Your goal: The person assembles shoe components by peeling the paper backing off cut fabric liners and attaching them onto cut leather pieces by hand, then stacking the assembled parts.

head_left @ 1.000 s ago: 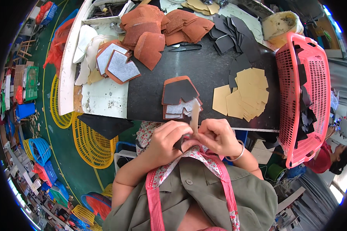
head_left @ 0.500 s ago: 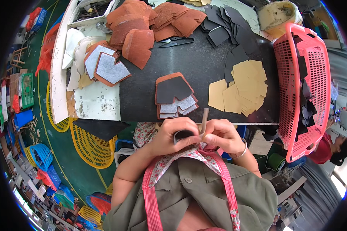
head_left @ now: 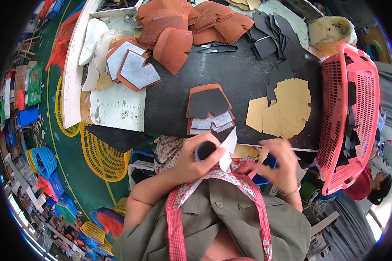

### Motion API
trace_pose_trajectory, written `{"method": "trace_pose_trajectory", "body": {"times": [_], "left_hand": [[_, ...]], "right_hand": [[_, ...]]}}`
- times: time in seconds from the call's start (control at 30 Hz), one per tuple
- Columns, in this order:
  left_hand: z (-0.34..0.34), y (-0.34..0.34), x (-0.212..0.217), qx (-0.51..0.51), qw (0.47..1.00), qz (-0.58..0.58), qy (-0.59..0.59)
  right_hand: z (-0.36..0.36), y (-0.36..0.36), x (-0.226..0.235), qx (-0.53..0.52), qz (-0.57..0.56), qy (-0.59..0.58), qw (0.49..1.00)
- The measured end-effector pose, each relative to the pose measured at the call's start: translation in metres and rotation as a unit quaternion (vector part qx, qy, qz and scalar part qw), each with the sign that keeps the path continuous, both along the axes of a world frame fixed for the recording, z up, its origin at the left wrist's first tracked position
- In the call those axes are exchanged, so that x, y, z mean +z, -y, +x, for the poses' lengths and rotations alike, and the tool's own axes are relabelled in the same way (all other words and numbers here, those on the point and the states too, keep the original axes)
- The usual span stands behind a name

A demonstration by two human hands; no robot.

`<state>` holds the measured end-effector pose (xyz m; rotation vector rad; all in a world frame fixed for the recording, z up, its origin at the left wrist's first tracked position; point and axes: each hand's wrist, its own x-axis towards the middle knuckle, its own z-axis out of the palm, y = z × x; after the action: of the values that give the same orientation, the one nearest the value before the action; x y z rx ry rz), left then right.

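Observation:
My left hand (head_left: 192, 160) grips a dark curled piece (head_left: 204, 150) together with a pale paper strip (head_left: 228, 149) that sticks up from it, close to my chest. My right hand (head_left: 279, 167) has come away to the right and is blurred; its fingers are spread and I see nothing in it. Just beyond my hands, on the black worktop (head_left: 239, 82), lies a small stack of cut pieces (head_left: 209, 109) with a black top and brown and grey edges.
Tan cut pieces (head_left: 283, 111) lie at the right of the worktop, beside a pink plastic basket (head_left: 350, 113) holding dark scraps. Brown pieces (head_left: 178, 26), black pieces (head_left: 274, 35) and scissors (head_left: 217, 48) lie at the back. Grey-lined pieces (head_left: 133, 67) sit left. Yellow baskets (head_left: 102, 156) stand on the floor.
Both hands were together on the piece and the strip. Now my right hand has let go and swung off to the right, while my left hand keeps hold of them.

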<state>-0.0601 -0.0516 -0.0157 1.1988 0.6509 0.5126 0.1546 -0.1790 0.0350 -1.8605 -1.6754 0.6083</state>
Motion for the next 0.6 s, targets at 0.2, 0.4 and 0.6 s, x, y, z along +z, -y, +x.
{"method": "trace_pose_trajectory", "body": {"times": [0.2,0.4,0.6], "left_hand": [[0.000,-0.024,0.007,-0.014,0.992,0.092,0.089],[-0.011,-0.044,-0.016,0.164,0.980,-0.088,-0.065],[-0.006,-0.042,-0.044,0.196,0.967,-0.029,-0.162]], "right_hand": [[-0.033,-0.057,-0.018,0.075,0.125,-0.160,0.976],[-0.036,-0.114,-0.044,-0.057,0.042,-0.488,0.870],[-0.030,-0.126,-0.075,-0.084,0.045,-0.136,0.986]]}}
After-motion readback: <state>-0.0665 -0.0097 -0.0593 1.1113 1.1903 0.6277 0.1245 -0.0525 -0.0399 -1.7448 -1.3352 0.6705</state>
